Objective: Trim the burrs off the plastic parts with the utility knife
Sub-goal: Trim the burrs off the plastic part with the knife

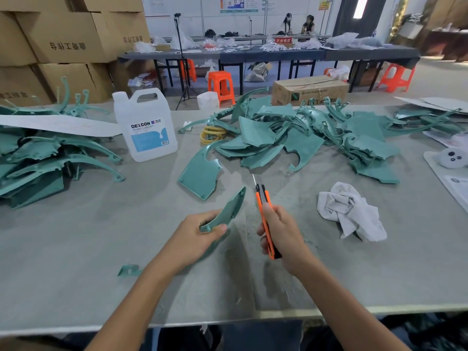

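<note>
Trimming is under way, with lots of parts left.
Left hand (196, 236) grips one green part (226, 211) over the table (76, 249); right hand (281, 231) grips the utility knife (264, 214), blade out. Big pile (311, 138) waits behind.

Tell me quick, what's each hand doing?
Left hand: holding a green part.
Right hand: holding the knife, blade out.

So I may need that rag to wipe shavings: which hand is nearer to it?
Right. The right hand, holding the knife, is just left of the rag; the left hand, holding a part, lies farther left.
</note>
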`<action>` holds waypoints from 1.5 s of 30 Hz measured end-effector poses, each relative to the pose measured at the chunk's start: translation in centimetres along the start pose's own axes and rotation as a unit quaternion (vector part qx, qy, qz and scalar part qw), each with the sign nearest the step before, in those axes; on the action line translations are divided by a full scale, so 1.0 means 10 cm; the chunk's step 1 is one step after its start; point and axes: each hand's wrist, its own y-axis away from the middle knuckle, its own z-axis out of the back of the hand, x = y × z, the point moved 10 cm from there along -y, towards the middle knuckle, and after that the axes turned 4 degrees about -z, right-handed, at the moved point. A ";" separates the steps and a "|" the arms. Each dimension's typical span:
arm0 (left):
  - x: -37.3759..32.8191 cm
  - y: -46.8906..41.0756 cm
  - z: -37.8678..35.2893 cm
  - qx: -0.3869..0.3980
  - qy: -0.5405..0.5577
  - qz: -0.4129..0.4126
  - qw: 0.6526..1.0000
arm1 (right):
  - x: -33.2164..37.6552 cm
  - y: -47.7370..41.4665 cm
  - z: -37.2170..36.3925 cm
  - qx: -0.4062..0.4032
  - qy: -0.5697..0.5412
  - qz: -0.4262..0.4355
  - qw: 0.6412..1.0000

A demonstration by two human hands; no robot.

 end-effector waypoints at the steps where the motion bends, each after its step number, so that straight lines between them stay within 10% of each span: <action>1: -0.07 0.01 -0.01 0.006 -0.046 -0.022 0.999 | -0.03 0.00 -0.04 0.019 -0.061 -0.045 0.997; 6: -0.31 0.13 -0.01 -0.014 -0.183 -0.074 0.980 | 0.09 0.11 -0.27 0.137 -0.153 -0.112 0.972; 13: -0.26 0.36 -0.14 0.122 -0.287 -0.029 0.950 | 0.22 0.18 -0.32 0.123 -0.140 -0.033 0.982; 16: -0.29 0.40 -0.16 0.056 -0.365 -0.018 0.929 | 0.28 0.25 -0.41 0.127 -0.137 -0.010 0.982; 27: -0.24 0.45 0.04 -0.168 -0.225 -0.029 0.959 | 0.43 0.61 -0.40 0.159 0.008 0.112 0.981; 45: -0.35 0.47 0.16 -0.197 -0.201 -0.051 0.958 | 0.22 0.71 -0.46 0.107 0.095 0.181 0.973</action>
